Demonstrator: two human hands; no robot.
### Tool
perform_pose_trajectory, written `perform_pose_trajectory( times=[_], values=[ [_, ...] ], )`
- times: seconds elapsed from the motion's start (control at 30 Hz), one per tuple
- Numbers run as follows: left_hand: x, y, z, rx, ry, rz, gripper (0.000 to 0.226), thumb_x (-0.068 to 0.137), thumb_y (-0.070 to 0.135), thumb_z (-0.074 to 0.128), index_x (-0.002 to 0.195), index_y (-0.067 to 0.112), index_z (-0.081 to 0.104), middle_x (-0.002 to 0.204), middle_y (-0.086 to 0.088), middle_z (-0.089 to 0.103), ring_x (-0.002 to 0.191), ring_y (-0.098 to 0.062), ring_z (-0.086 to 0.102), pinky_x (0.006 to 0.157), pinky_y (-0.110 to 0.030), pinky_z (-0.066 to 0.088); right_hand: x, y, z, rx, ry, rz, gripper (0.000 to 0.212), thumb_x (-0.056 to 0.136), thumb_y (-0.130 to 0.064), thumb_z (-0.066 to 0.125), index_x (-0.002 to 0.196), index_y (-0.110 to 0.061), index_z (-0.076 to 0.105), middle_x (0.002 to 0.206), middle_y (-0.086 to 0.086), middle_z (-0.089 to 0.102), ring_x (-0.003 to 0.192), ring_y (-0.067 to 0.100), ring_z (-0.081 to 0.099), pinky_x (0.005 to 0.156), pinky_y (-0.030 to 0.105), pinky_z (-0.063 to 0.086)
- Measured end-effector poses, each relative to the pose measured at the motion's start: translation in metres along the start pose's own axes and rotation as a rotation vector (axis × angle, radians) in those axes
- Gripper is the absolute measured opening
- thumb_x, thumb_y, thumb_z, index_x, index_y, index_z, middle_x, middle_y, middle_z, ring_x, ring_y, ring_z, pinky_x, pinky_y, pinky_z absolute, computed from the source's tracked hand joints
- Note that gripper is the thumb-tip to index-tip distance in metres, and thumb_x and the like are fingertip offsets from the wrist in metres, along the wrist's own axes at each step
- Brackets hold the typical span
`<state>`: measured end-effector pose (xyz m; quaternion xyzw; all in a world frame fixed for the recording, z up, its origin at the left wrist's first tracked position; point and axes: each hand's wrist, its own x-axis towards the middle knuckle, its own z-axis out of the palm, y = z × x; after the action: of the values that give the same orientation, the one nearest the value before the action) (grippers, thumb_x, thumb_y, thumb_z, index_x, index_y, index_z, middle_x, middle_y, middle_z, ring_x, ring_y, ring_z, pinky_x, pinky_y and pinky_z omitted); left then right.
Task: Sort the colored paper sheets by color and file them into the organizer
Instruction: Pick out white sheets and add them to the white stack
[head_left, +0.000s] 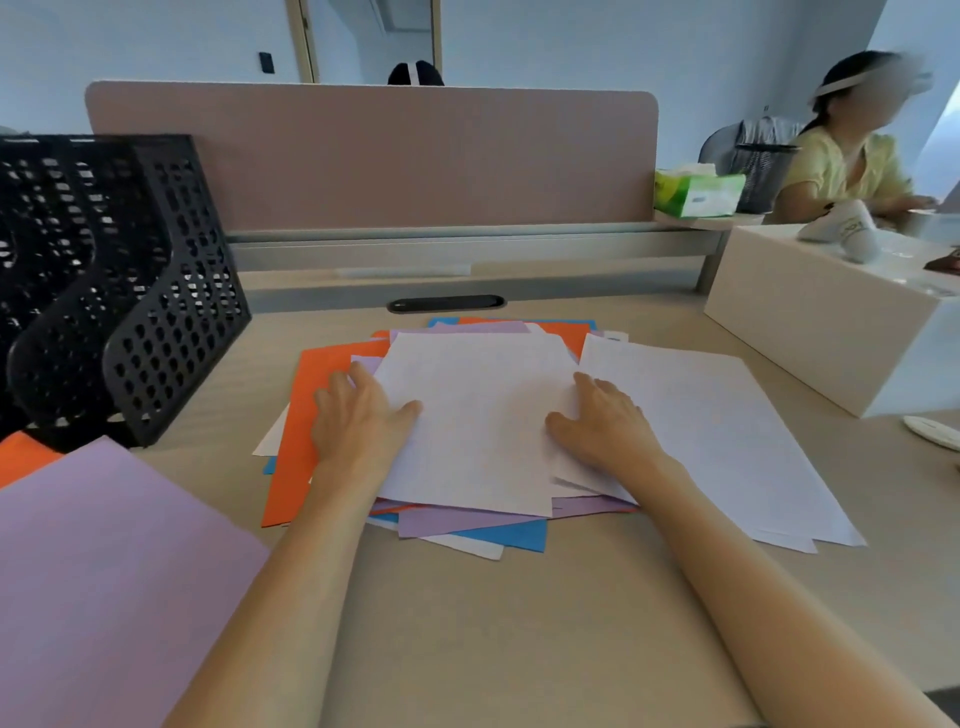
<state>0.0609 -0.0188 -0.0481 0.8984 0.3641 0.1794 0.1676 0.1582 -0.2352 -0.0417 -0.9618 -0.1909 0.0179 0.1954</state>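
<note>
Paper pile (467, 522) sits mid-desk, loosely fanned: orange, purple, blue & white sheets, w/ a white top sheet (478, 426) skewed across it. L hand (358, 421) lies flat at that sheet's left edge, fingers a bit spread, thumb on the sheet. R hand (602, 426) lies flat on its right side, fingers straight. White stack (727, 441) is just right of the pile, overlapping its edge.

Purple sheet (104, 571) at near left is cut off by the frame. Orange sheet (21, 452) pokes out by the black mesh organizer (130, 291), which is also cut off at left; slot contents hard to make out. Lower pile sheets mostly covered. Print on the white sheets too faint to read.

Bare desk (493, 623) shows btwn the forearms. White box (810, 322) stands near the stack's far-right side.
</note>
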Motion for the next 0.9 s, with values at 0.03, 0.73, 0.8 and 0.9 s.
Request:
perform_pose_trajectory(
  times=[0.03, 0.73, 0.8, 0.9],
  values=[
    [-0.001, 0.001, -0.002, -0.002, 0.004, -0.001, 0.073, 0.086, 0.048, 0.064, 0.136, 0.006, 0.033, 0.133, -0.017, 0.041, 0.121, -0.038, 0.042, 0.087, -0.042, 0.039, -0.001, -0.001, 0.000, 0.005, 0.005, 0.002, 0.052, 0.092, -0.037, 0.048, 0.137, -0.011, 0.039, 0.138, 0.012, 0.046, 0.127, 0.032, 0.041, 0.105, 0.044, 0.034],
    [-0.007, 0.004, -0.020, -0.102, -0.054, -0.038, 0.036, 0.090, 0.031, 0.060, 0.116, 0.011, 0.045, 0.091, -0.005, 0.057, 0.077, -0.027, 0.053, 0.057, -0.032, 0.036, -0.007, -0.012, -0.019, 0.499, 0.051, -0.146, 0.061, 0.082, 0.011, 0.044, 0.137, -0.014, 0.052, 0.137, 0.004, 0.054, 0.128, 0.022, 0.050, 0.101, 0.028, 0.041],
    [-0.004, 0.005, -0.014, -0.216, -0.129, -0.013, 0.035, 0.091, 0.025, 0.056, 0.122, 0.012, 0.047, 0.098, -0.006, 0.060, 0.083, -0.027, 0.055, 0.060, -0.031, 0.038, -0.011, -0.019, -0.021, 0.765, -0.060, -0.167, 0.053, 0.087, 0.009, 0.051, 0.135, -0.013, 0.054, 0.135, 0.000, 0.055, 0.126, 0.018, 0.053, 0.104, 0.027, 0.042],
    [-0.002, 0.011, -0.008, -0.378, -0.183, 0.041, 0.033, 0.094, 0.025, 0.052, 0.125, 0.015, 0.051, 0.110, -0.003, 0.062, 0.091, -0.021, 0.054, 0.070, -0.030, 0.039, -0.011, -0.020, -0.023, 0.880, -0.145, -0.147, 0.038, 0.093, -0.022, 0.062, 0.131, -0.023, 0.057, 0.130, -0.008, 0.056, 0.120, 0.009, 0.053, 0.103, 0.029, 0.043]
  ],
)
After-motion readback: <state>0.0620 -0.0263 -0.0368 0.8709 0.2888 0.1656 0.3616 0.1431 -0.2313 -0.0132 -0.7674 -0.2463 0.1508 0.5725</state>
